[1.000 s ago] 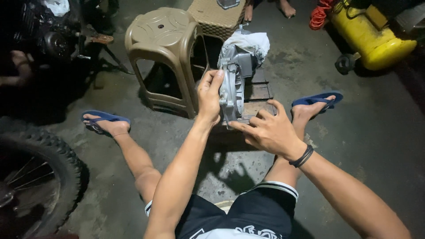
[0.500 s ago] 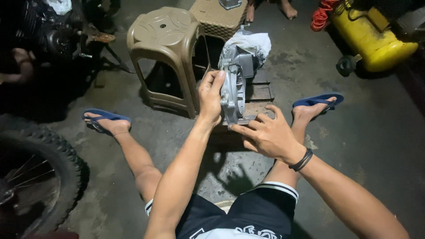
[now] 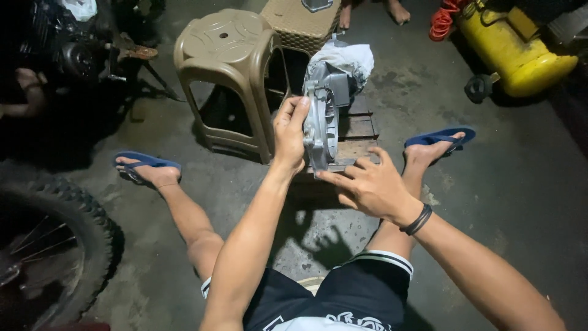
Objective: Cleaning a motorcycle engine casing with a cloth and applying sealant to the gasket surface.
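A grey metal engine cover (image 3: 323,119) stands on edge on a low wooden pallet (image 3: 358,132) between my legs. My left hand (image 3: 290,132) grips its near rim, fingers curled over the top edge. My right hand (image 3: 367,184) is spread, fingertips touching the cover's lower edge and the pallet front. A white rag (image 3: 348,58) lies behind the cover.
A tan plastic stool (image 3: 226,67) stands just left of the pallet, a woven tan box (image 3: 300,21) behind it. A yellow air compressor tank (image 3: 514,52) and orange hose (image 3: 442,18) are at top right. A motorcycle tyre (image 3: 55,245) is at left. Another person's feet show at top.
The cover and both hands stay nearly in place; my right hand has spread its fingers a little toward the cover's lower edge.
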